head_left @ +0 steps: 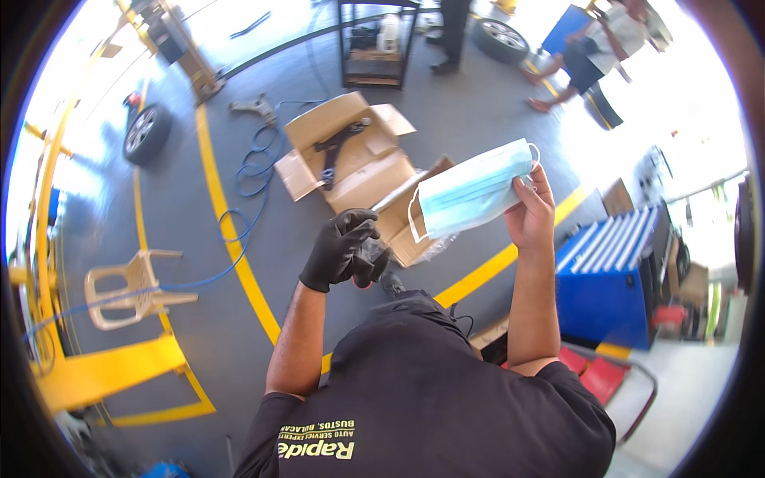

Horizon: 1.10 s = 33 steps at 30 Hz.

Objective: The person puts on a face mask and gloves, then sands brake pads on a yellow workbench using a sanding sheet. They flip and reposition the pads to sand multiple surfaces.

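Basically, blue mask [474, 191] held up near open carton [373, 166]; right hand [532, 211] fingers clamped on one end, loose pinch could drop it. Left hand [343, 251]: gloved fingers curled, can't tell on what.

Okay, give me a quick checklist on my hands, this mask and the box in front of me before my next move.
1. Right hand gripping the blue face mask: ok, held at its right end.
2. Left ear loop free: ok, it hangs loose from the mask's left end.
3. Left hand covered: ok, it wears a black glove.
4. Right hand covered: not ok, it is bare.
5. Left hand empty: cannot tell, dark material bunches by its fingers.
6. Cardboard box open: ok, flaps spread, dark part inside.
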{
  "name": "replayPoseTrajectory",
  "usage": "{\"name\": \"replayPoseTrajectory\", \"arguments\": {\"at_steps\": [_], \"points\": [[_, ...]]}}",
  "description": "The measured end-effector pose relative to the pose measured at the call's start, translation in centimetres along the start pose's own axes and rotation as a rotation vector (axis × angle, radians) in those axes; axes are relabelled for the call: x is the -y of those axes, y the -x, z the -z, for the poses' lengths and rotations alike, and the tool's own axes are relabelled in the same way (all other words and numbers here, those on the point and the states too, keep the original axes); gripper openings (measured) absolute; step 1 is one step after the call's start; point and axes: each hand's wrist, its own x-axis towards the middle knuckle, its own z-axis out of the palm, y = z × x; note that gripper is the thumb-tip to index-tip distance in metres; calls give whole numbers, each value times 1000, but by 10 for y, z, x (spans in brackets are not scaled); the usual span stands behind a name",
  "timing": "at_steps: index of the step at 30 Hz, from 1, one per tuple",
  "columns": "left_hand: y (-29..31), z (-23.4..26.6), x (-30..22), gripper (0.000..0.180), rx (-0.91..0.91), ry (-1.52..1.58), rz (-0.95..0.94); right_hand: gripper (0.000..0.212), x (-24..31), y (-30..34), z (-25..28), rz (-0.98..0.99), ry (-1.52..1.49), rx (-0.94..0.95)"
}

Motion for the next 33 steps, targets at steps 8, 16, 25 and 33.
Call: {"name": "replayPoseTrajectory", "arguments": {"at_steps": [8,16,25,33], "points": [[19,138,-76,43,-221,97,-77,36,-151,-145,-143,-213,-315,292],[84,278,-127,58,-349,219,-241,46,-307,-220,-319,-460,-400,541],[153,506,-192,64,-484,272,-267,47,-482,-255,-556,-561,-547,731],[214,637,-274,59,-348,391,-325,47,-549,-280,-698,-557,-590,726]]}}
